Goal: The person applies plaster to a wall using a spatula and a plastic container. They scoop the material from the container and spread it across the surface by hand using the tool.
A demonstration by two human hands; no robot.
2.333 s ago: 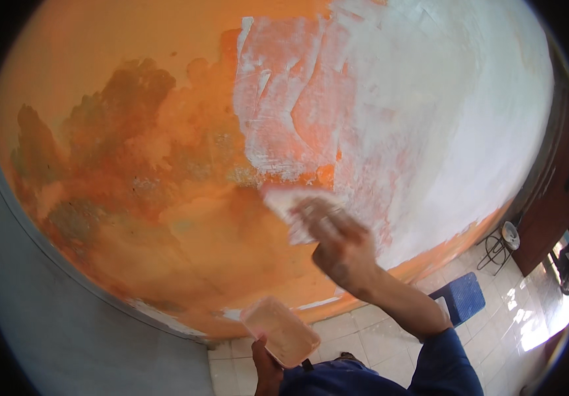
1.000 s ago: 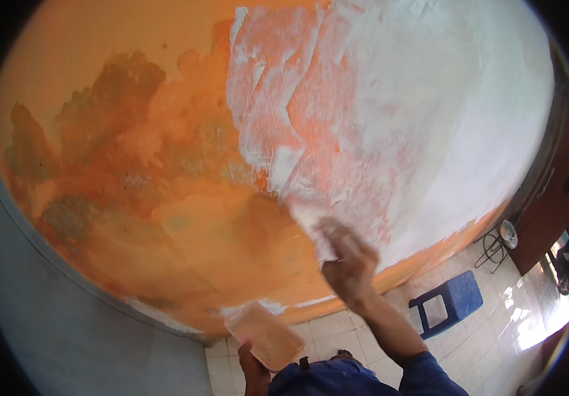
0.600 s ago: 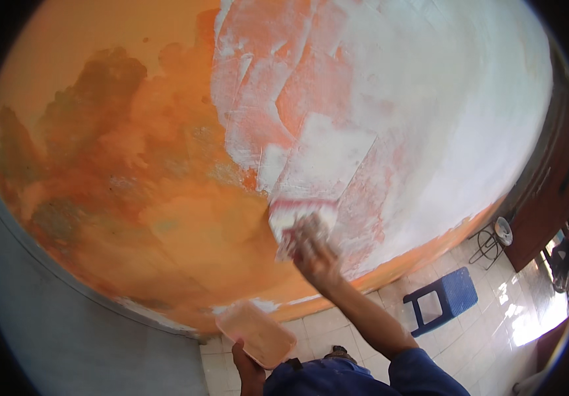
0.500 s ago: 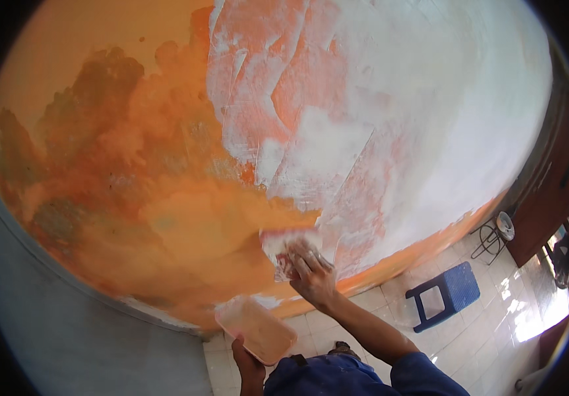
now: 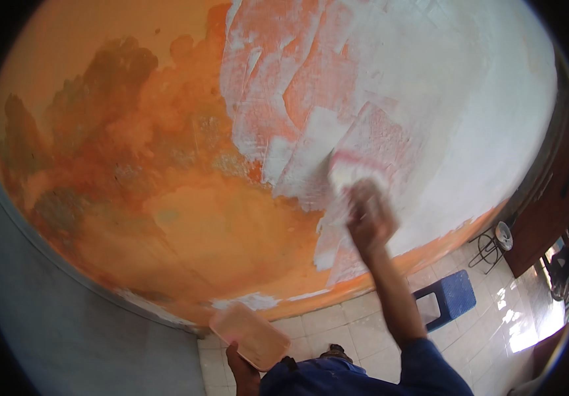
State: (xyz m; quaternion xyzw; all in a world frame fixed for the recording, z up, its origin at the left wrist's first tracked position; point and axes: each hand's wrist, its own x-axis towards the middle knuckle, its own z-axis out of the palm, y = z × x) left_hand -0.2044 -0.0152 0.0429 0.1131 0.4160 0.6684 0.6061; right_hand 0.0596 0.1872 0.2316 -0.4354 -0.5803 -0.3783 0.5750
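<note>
The left hand (image 5: 242,371) grips the tray (image 5: 254,338), below the wall (image 5: 218,228)'s orange part. Well apart, the spreader (image 5: 355,170) is at the white-smeared part, clamped in the blurred right hand (image 5: 370,218). Farther right: a blue stool (image 5: 456,296).

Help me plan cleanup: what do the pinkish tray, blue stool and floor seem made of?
Pinkish tray: probably smooth plastic, judging by its rounded, moulded corners.
Blue stool: likely plastic with a speckled top; its one-piece, open-sided shape suggests moulding.
Floor: pale tiles, perhaps glazed ceramic, given joint lines and shiny patches of light.
</note>
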